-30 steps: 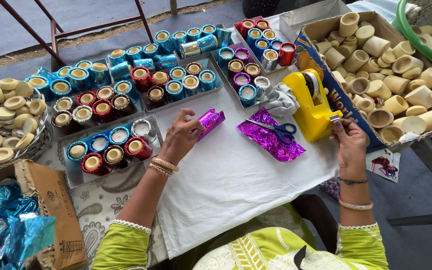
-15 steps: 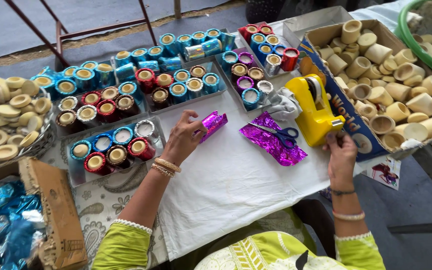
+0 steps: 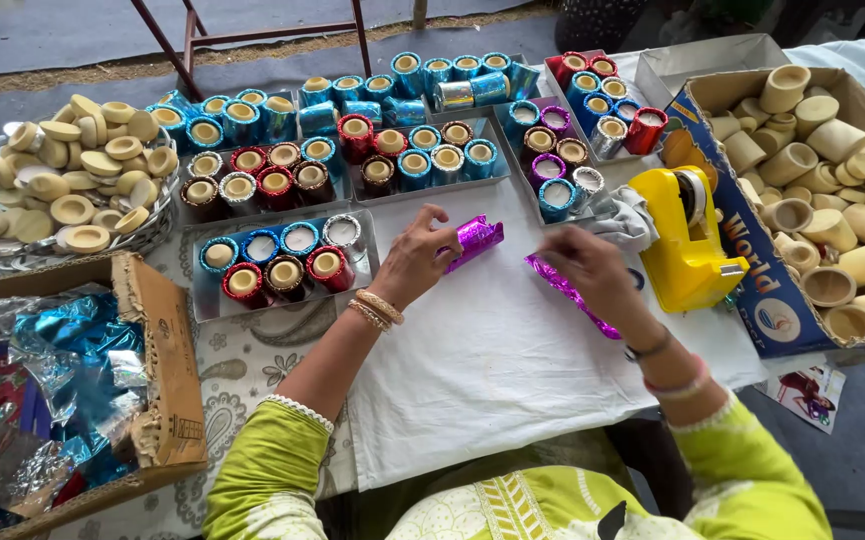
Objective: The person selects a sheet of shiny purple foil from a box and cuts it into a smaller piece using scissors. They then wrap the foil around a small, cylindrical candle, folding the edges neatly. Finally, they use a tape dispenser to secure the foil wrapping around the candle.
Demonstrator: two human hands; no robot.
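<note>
Here, left hand (image 3: 414,262) pinches the purple foil roll (image 3: 476,237) on the white cloth (image 3: 492,370); right hand (image 3: 587,272) presses the foil sheet (image 3: 570,295). Best kept flat, edges aligned, near the tape dispenser (image 3: 687,240).

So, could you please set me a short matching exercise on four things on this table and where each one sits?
Things:
1. tape dispenser
2. purple foil roll
3. plain cups
4. blue foil scraps

Places:
A. in the box at far left
B. by the left hand
C. in the box at right
D. beside the right hand

Pairs: 1-D, 2-B, 3-C, 4-A
</note>
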